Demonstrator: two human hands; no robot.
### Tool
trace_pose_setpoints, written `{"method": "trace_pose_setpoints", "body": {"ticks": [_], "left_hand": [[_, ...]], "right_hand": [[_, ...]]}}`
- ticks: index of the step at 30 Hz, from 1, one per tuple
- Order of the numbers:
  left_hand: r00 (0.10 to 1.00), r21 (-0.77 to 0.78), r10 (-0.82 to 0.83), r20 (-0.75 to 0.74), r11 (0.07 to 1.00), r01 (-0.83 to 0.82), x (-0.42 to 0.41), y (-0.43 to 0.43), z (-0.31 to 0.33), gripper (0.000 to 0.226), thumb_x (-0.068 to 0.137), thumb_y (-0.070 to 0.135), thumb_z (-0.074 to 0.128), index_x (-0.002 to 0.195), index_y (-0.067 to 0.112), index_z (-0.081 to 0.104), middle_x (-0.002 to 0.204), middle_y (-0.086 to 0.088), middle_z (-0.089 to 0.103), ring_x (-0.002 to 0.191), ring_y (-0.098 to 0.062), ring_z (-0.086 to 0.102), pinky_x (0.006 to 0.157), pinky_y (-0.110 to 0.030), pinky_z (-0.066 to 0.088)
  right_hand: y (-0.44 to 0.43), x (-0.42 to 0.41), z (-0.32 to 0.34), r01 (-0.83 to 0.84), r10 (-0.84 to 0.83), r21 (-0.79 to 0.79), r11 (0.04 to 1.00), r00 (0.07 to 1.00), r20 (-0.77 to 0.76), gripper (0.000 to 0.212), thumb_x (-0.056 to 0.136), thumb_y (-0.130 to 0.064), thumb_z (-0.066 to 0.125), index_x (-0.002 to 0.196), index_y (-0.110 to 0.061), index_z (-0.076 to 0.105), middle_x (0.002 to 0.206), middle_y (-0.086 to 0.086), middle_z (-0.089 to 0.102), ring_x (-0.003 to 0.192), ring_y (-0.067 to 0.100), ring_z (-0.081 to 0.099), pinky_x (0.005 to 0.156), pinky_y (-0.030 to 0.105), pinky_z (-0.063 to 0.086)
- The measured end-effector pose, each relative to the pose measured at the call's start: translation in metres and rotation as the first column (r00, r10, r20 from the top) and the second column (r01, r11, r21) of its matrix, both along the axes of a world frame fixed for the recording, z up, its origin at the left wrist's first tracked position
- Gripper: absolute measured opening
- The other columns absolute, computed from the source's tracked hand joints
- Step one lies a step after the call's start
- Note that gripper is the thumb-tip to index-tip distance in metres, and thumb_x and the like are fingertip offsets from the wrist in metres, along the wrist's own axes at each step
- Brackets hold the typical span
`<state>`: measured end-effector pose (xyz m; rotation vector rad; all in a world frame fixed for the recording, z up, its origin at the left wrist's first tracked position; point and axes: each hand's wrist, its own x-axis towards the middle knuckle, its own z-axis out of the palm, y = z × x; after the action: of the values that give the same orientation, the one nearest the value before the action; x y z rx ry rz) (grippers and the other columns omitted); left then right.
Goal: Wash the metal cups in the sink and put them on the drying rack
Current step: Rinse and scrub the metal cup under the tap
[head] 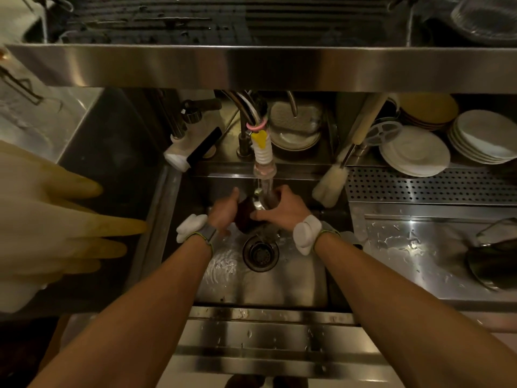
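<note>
Rubber glove [56,219], steel sink [293,287], plates [414,155]

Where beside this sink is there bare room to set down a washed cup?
Free: the wet steel drainboard between the sink and the dark bowl; the perforated strip between drainboard and plates. Crowded: the back ledge with plates and brush, and under the tap, where the right hand holds the cup.

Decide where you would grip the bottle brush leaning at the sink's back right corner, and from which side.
Take the bottle brush by its bare handle, just above the fluffy head, probably from the front. It leans up and rightward under the steel shelf, which blocks coming from above; the soft head would give no firm hold.
</note>
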<state>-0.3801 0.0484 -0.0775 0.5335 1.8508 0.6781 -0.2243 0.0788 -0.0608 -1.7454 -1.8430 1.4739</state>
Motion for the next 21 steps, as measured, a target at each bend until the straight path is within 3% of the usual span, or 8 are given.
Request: {"method": "trace_pose_setpoints", "body": {"ticks": [3, 6, 8, 11, 13, 17, 19, 21], "left_hand": [[0.998, -0.003, 0.003, 0.058, 1.000, -0.003, 0.006, -0.003, 0.002, 0.060, 0.096, 0.058, 0.032, 0.125, 0.010, 0.055, 0.113, -0.011, 0.055, 0.098, -0.028, 0.054, 0.085, -0.047, 0.045], [0.986, -0.016, 0.034, 0.165, 0.999, -0.032, 0.010, -0.007, 0.001, 0.062, 0.092, 0.063, 0.035, 0.129, 0.016, 0.052, 0.127, -0.010, 0.056, 0.104, -0.027, 0.055, 0.083, -0.044, 0.047], [0.972, -0.014, 0.067, 0.223, 0.998, -0.066, 0.012, -0.008, 0.001, 0.065, 0.088, 0.068, 0.035, 0.129, 0.020, 0.053, 0.128, -0.008, 0.057, 0.106, -0.027, 0.056, 0.093, -0.051, 0.046], [0.965, 0.000, 0.071, 0.253, 0.997, -0.073, 0.012, -0.008, 0.000, 0.073, 0.084, 0.075, 0.031, 0.131, 0.023, 0.052, 0.131, -0.008, 0.058, 0.104, -0.028, 0.060, 0.096, -0.057, 0.045], [0.967, 0.003, 0.082, 0.242, 0.996, -0.085, 0.013, -0.008, 0.002, 0.075, 0.085, 0.075, 0.029, 0.135, 0.022, 0.049, 0.133, -0.009, 0.056, 0.107, -0.028, 0.059, 0.094, -0.053, 0.047], [0.959, 0.006, 0.173, 0.225, 0.984, -0.179, 0.011, -0.010, 0.006, 0.072, 0.089, 0.070, 0.028, 0.132, 0.017, 0.051, 0.127, -0.011, 0.059, 0.107, -0.029, 0.059, 0.096, -0.053, 0.046], [0.971, 0.011, 0.162, 0.178, 0.986, -0.167, 0.005, -0.010, 0.009, 0.072, 0.089, 0.070, 0.026, 0.135, 0.018, 0.048, 0.131, -0.010, 0.055, 0.113, -0.030, 0.057, 0.094, -0.053, 0.046], [0.982, 0.022, 0.140, 0.127, 0.989, -0.144, 0.000, -0.010, 0.011, 0.072, 0.090, 0.069, 0.026, 0.138, 0.018, 0.045, 0.134, -0.008, 0.051, 0.112, -0.030, 0.058, 0.090, -0.052, 0.048]], "right_hand": [[0.001, 0.015, -0.005, 0.235, -0.247, -0.109, 0.966, 0.963, -0.110, 0.080, 0.070, -0.039, 0.080, 0.135, -0.020, 0.037, 0.125, 0.004, 0.054, 0.109, 0.025, 0.057, 0.089, 0.041, 0.054], [-0.001, 0.015, -0.002, 0.311, -0.422, -0.353, 0.882, 0.854, -0.303, 0.064, 0.079, -0.030, 0.073, 0.133, -0.015, 0.041, 0.120, 0.011, 0.057, 0.099, 0.026, 0.062, 0.071, 0.040, 0.059], [-0.003, 0.014, -0.002, 0.291, -0.474, -0.453, 0.843, 0.801, -0.366, 0.046, 0.083, -0.029, 0.068, 0.121, -0.008, 0.053, 0.117, 0.016, 0.063, 0.090, 0.024, 0.065, 0.059, 0.035, 0.059], [-0.001, 0.018, -0.007, 0.372, -0.588, -0.518, 0.770, 0.729, -0.350, 0.026, 0.085, -0.037, 0.060, 0.093, -0.013, 0.064, 0.109, 0.017, 0.065, 0.093, 0.030, 0.064, 0.066, 0.040, 0.058], [0.002, 0.016, -0.009, 0.368, -0.602, -0.541, 0.756, 0.716, -0.355, 0.030, 0.086, -0.041, 0.056, 0.095, -0.014, 0.064, 0.109, 0.016, 0.066, 0.097, 0.032, 0.063, 0.067, 0.039, 0.056], [-0.002, 0.003, -0.006, 0.208, -0.413, -0.489, 0.847, 0.836, -0.361, 0.029, 0.087, -0.037, 0.059, 0.099, -0.011, 0.063, 0.106, 0.016, 0.065, 0.097, 0.031, 0.063, 0.067, 0.038, 0.057], [0.000, 0.005, -0.007, 0.266, -0.442, -0.453, 0.851, 0.829, -0.342, 0.029, 0.084, -0.034, 0.064, 0.102, -0.011, 0.064, 0.107, 0.014, 0.066, 0.092, 0.026, 0.064, 0.070, 0.039, 0.058], [0.003, 0.007, -0.007, 0.361, -0.492, -0.392, 0.846, 0.813, -0.312, 0.042, 0.082, -0.031, 0.068, 0.117, -0.010, 0.057, 0.113, 0.012, 0.064, 0.089, 0.022, 0.063, 0.063, 0.035, 0.058]]}}
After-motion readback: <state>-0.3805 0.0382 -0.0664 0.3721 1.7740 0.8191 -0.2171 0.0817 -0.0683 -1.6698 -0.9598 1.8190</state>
